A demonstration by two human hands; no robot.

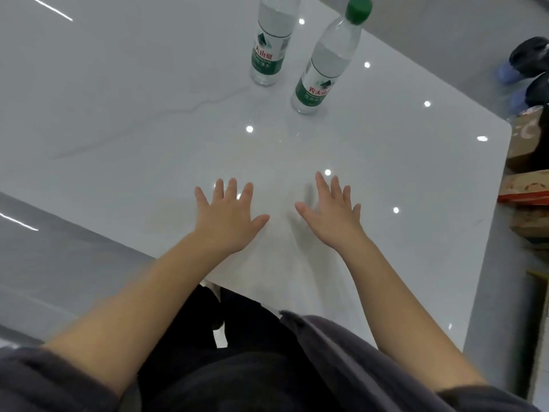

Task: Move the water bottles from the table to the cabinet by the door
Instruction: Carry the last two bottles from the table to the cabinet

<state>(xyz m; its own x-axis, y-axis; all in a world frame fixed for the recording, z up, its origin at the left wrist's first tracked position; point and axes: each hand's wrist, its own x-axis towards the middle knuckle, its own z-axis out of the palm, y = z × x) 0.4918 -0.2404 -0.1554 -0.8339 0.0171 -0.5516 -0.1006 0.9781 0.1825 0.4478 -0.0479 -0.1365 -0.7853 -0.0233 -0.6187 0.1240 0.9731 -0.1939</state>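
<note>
Head view: both hands out over the white table (124,120), palms down, fingers straight and spread wide, holding nothing. Left hand (228,217) and right hand (334,214) sit side by side near the table's near edge; can't tell if they're touching the surface or just above it. 2 water bottles stand upright further out, well apart from both hands: left bottle (269,49) with its cap cut off by the frame top, right bottle (322,63) with a green cap, nearer the table's right edge. They're near each other, not touching. Both look mostly full. Cardboard boxes (525,162) on the floor to the right. Cabinet and door not in view. Judgement: task not started, this is the pre-reach step. Next move calls for reaching forward past mid-table, wrapping 1 hand round each bottle's labelled body, lifting straight up, then turning to find the cabinet. Smooth plastic, likely weighty; grip firm to avoid slipping.
</note>
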